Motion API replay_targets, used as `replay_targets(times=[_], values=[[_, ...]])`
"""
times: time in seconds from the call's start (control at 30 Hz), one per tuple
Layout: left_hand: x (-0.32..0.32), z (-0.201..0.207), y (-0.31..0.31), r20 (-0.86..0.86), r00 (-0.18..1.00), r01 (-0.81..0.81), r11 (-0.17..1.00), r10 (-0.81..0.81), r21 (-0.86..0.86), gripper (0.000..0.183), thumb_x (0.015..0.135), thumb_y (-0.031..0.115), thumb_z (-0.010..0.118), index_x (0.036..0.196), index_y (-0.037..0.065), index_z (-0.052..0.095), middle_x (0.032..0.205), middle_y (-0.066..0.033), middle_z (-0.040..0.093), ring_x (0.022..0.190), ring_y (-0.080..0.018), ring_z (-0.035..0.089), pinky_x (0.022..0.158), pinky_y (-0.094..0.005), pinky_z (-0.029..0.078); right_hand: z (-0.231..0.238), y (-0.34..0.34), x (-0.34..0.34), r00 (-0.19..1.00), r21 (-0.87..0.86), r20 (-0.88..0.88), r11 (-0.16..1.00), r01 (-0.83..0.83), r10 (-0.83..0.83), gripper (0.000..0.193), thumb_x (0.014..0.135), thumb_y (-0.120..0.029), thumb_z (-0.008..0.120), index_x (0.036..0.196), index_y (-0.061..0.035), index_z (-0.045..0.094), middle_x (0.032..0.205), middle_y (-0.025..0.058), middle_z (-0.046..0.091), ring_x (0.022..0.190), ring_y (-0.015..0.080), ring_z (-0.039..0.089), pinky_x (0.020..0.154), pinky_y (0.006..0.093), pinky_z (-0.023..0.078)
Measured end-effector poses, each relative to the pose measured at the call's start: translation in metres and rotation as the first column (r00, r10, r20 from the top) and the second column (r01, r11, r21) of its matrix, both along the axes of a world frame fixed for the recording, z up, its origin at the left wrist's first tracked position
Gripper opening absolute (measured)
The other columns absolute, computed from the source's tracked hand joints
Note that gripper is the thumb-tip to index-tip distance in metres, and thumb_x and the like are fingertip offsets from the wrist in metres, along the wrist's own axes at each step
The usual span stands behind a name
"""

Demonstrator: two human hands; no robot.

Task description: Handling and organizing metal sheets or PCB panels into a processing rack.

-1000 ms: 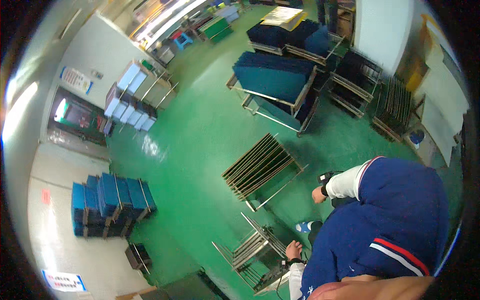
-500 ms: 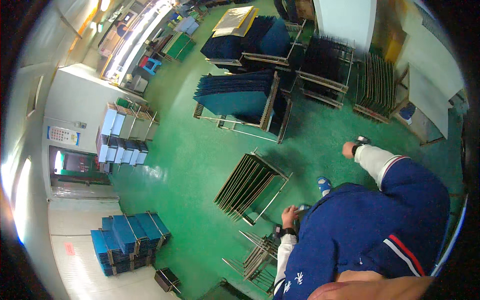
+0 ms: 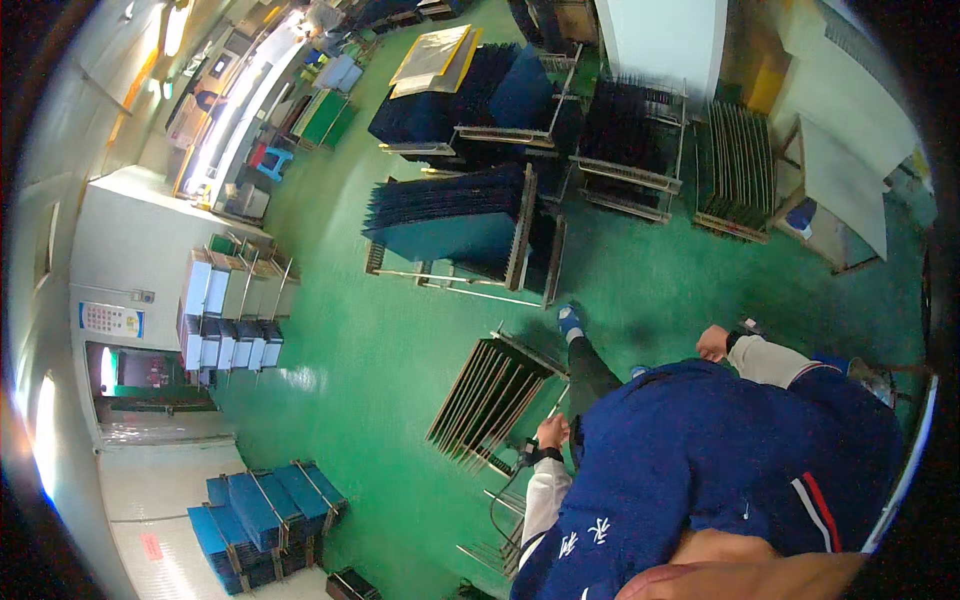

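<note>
in the head view, the person's two hands are staying well apart, each at the end of a pale sleeve. the left hand (image 3: 553,432) is hanging low ahead of the body, its fingers curling loosely and a dark strap (image 3: 547,455) circling the wrist; it is showing just beside the slatted rack (image 3: 487,400), and whether it is touching the frame i cannot tell. the right hand (image 3: 713,342) is reaching out over the green floor (image 3: 640,260) with the elbow bending, its fingers folding inward; whether either hand is closing on something small i cannot tell. the slatted rack is standing on the floor ahead of the left hand, its thin boards leaning in a row, and a blue shoe (image 3: 570,318) is showing beyond it. a second metal rack (image 3: 490,555) is partly hiding below the left sleeve. as for writing, the navy jacket (image 3: 640,450) is carrying white characters on its chest, a white notice (image 3: 112,320) with small coloured print is hanging on the far-left wall, and a pink slip (image 3: 151,546) is sticking lower down, its print being too small to read.
</note>
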State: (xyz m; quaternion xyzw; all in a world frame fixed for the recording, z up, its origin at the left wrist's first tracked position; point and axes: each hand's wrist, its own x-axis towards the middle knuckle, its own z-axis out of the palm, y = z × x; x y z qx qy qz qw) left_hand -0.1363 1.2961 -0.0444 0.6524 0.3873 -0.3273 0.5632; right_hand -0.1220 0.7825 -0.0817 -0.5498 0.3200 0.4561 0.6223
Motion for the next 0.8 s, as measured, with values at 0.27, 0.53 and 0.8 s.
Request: replay_targets(times=[0.27,0.53,0.8], values=[[0.190,0.015,0.027,0.077,0.997,0.022,0.997,-0.016,-0.078,0.023,0.083,0.023,0.060,0.093,0.003,0.057,0.073,-0.0056,0.062,0.054,-0.0131,0.056,0.045,-0.0242,0.044,-0.014,0.024,0.129,0.963,0.003,-0.066,0.966,0.260,-0.260,0.018,0.079,-0.018,0.050,0.064,-0.0089,0.044,0.055,0.0058,0.042,0.045,0.0157,0.038,0.037,0.0303,0.026],[0.406,0.004,0.152,0.195,0.980,-0.025,0.995,0.043,-0.093,0.025,0.082,0.018,0.061,0.095,-0.003,0.057,0.074,-0.0089,0.063,0.053,-0.0151,0.057,0.043,-0.0255,0.042,0.073,0.173,0.328,0.972,-0.268,0.177,0.943,0.198,-0.154,0.020,0.079,-0.023,0.060,0.082,-0.0036,0.055,0.074,0.0083,0.058,0.059,0.0156,0.057,0.049,0.0297,0.048],[0.615,-0.025,0.303,0.451,0.821,0.091,0.860,-0.350,0.502,0.031,0.082,0.027,0.060,0.087,-0.003,0.062,0.072,-0.0094,0.064,0.057,-0.0134,0.058,0.050,-0.0247,0.043,0.094,0.262,0.487,0.910,-0.292,0.250,0.870,0.397,-0.331,0.028,0.080,-0.027,0.060,0.089,-0.0007,0.054,0.081,0.0077,0.057,0.064,0.0186,0.057,0.052,0.0320,0.048]])
